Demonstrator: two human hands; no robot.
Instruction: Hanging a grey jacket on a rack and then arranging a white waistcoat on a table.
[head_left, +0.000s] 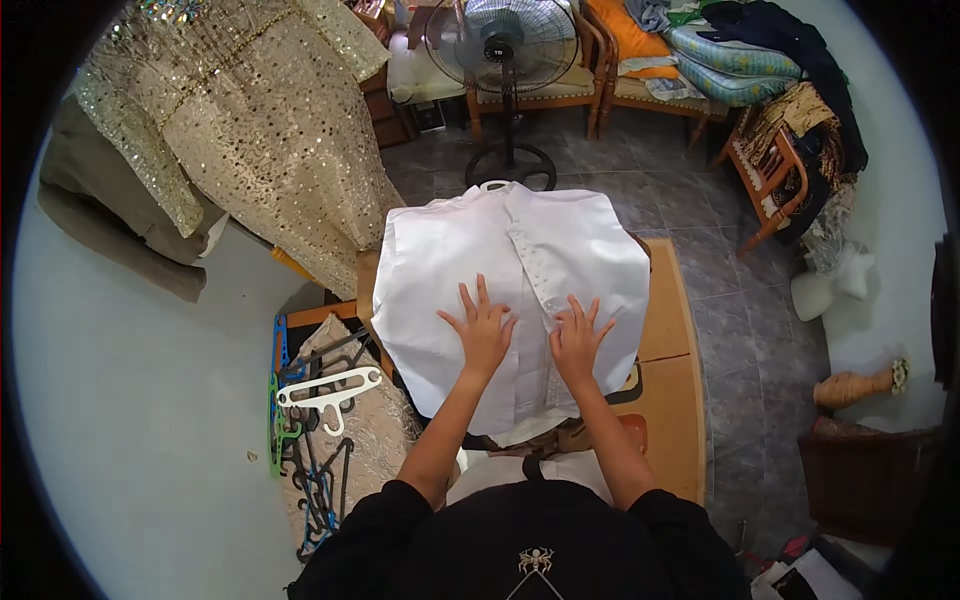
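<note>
A white satin garment (442, 240) lies spread in front of me, its shoulders at the far side. The loop of a white hanger (495, 184) shows at its neck. Small round buttons (525, 251) run down the edge of its right front panel, which lies slanted over the middle. My left hand (484, 334) rests on the left panel, thumb and forefinger pinched at the fabric near a vertical line, other fingers spread. At the buttoned edge, my right hand (577, 341) pinches with thumb and forefinger, its other fingers raised. The fingertips partly hide the cloth there.
Several plastic hangers (330, 386) lie on lace fabric (375, 442) at left. A sequined dress (277, 127) hangs at upper left. Beyond the garment stands a pedestal fan (510, 112), with wooden chairs (611, 75) behind. A brown board (675, 420) extends at right.
</note>
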